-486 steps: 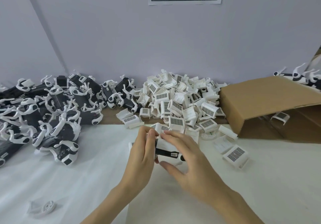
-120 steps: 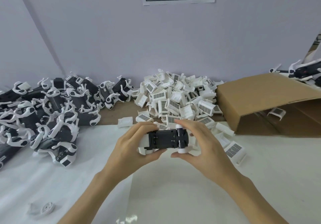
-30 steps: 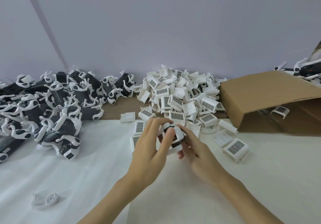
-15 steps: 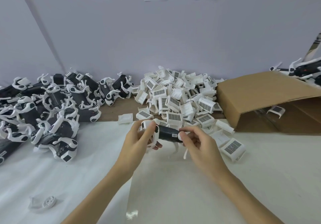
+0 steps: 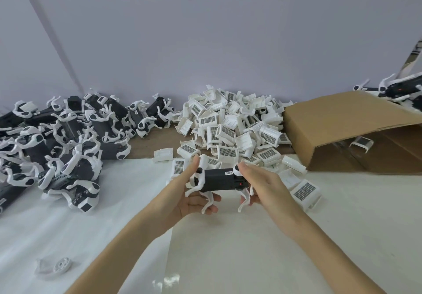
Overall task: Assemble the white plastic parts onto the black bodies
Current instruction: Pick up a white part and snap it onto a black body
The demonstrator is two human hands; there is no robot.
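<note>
A: Starting big: white sheet (image 5: 251, 236) spread across the near table, likely to keep small pieces visible and easy to slide. Beyond its far edge, a strip of bare wood.

B: Noted. And that cardboard box (image 5: 338, 129) lying tipped at right?

A: Mouth facing the work area, probably so contents spill within reach. One white piece sitting inside the opening.

B: Then the two piles.

A: Heap of black bodies (image 5: 68, 138) with white arms on the left, well apart from the hands. Heap of white plastic parts (image 5: 228, 131) in the centre, just behind the hands. Sorted by kind, apparently, so each reach goes one way only.

B: Now the piece being worked?

A: One black body (image 5: 218, 179) held level above the sheet, in front of the white heap, white legs hanging underneath. Kept horizontal between both hands, presumably to inspect or to bring the next part onto it.

B: Grip?

A: Left hand (image 5: 191, 199) cupped under the left end, thumb up against that end, fingers curled round the dangling legs. Right hand (image 5: 262, 186) pinching the right end, thumb on top by a round white knob, fingers wrapped below.

B: Smallest thing?

A: A loose white disc-shaped bit (image 5: 56, 267) near the sheet's front left, set aside and untouched.
</note>
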